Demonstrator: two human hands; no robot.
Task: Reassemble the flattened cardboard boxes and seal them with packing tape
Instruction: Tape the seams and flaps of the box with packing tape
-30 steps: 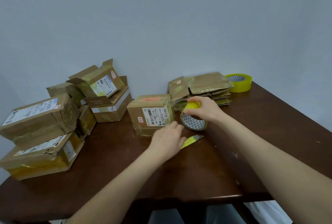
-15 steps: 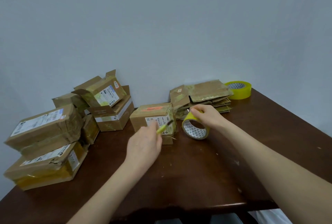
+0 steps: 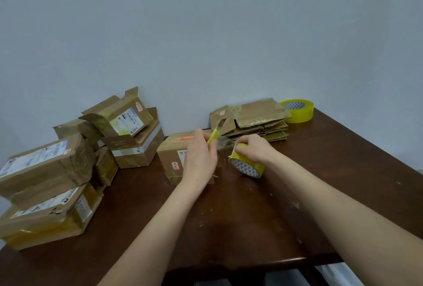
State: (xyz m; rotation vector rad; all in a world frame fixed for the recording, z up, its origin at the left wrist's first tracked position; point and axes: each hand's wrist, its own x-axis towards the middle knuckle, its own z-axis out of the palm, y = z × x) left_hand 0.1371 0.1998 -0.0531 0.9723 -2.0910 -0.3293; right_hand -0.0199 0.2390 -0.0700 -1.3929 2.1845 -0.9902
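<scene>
I'm at the cut. My left hand has its fingers closed round the yellow knife, blade tip pointing up and away toward the flat cardboard stack. My right hand grips the tape roll from above, fingers curled over its rim, roll tilted just right of the box at mid table. A clear strip of tape runs from the box top to the roll, w/ the knife right at it.

To do it well, imo: keep the strip taut w/ the right hand, else the blade just drags it. Cut close to the box edge, stroke going away from both hands, esp. the right thumb, which sits near the blade. Short stroke, no sawing. Then press the loose end down on the box. Can't tell whether the blade is touching the tape yet.

Vs half a sec ago: the knife was low in front of the box label; now it's raised to the strip. The roll stood on edge on the table; now it's tipped and pulled a bit to the right. A sec ago the knife lay on the table by my left hand.
</scene>
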